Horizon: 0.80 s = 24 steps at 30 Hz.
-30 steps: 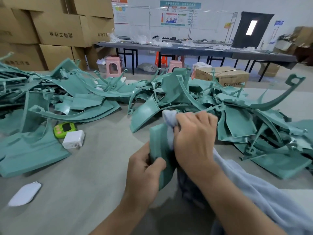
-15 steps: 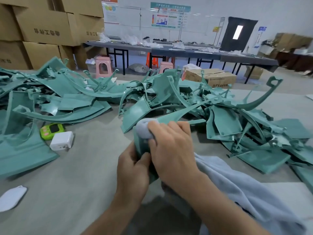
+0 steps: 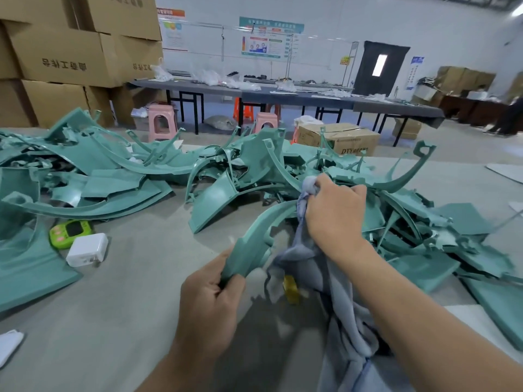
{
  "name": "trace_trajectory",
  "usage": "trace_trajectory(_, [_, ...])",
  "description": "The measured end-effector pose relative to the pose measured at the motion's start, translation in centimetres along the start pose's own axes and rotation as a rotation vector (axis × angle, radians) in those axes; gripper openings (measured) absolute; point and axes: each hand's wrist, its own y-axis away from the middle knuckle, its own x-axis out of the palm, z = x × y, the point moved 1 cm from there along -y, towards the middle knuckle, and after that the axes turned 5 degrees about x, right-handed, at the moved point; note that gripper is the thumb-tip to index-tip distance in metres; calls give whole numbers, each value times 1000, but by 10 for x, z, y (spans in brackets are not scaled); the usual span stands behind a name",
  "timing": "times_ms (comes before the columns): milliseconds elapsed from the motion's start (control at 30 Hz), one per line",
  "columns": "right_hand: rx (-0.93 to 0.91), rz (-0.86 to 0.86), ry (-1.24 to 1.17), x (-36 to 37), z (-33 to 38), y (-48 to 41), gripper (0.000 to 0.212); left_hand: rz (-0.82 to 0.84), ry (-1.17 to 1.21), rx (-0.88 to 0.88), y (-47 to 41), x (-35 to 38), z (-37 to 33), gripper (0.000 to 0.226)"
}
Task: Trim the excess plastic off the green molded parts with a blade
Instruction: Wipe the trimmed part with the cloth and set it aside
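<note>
Both of our hands were on one job: our left hand (image 3: 209, 304) gripped the lower end of a curved green molded part (image 3: 252, 239), fingers and thumb curled round its edge, and held it up off the grey table (image 3: 127, 321) so that its arc rose away from us toward the pile of green molded parts (image 3: 249, 162). Our right hand (image 3: 335, 219) was closed round a bunched grey-blue cloth (image 3: 308, 258), pressed against the upper stretch of the same part, with the rest of the cloth hanging down toward our lap. Neither hand showed a blade, so we judged this to be a wiping or cloth-padded handling step on the part, not the cut itself. A small yellow object (image 3: 291, 290) lay on the table just under the hanging cloth; it may have been the cutter's handle, but we could not tell. The next move, as we read it, called for freeing the right hand from the cloth, taking up the blade, and turning the part so a flashed edge faced us, with the left hand's fingers kept clear of the cutting line.
</note>
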Motion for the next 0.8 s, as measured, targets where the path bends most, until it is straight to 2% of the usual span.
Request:
trace_trajectory(100, [58, 21, 48, -6, -15, -12, 11, -30, 61, -34, -1, -3, -4, 44])
trace_trajectory(233, [97, -33, 63, -19, -35, -14, 21, -200, 69, -57, -7, -9, -3, 24])
trace_trajectory(333, [76, -182, -13, -31, -42, -1, 24, -387, 160, -245, -16, -12, 7, 21])
trace_trajectory(400, [111, -232, -234, -40, -45, 11, 18, -441, 269, -413, -22, -14, 13, 15])
trace_trajectory(467, [182, -154, -619, -47, -42, 24, 10, -425, 306, -556, -24, -15, 13, 9])
trace_trajectory(533, [217, 36, -960, -53, -30, 38, 6, -370, 381, -693, -23, -11, 12, 15])
trace_trajectory(633, [231, 391, -1302, -54, 1, 57, 13, -133, 519, -890, -17, 2, 4, 27])
trace_trajectory(700, [253, 469, -1439, -49, 20, 63, 15, -28, 512, -877, -14, 9, 6, 28])
trace_trajectory(733, [259, 470, -1485, -47, 29, 65, 14, -11, 478, -813, -12, 12, 9, 24])
trace_trajectory(800, [242, 470, -1514, -42, 43, 69, 12, 3, 325, -566, -12, 12, 17, 12])
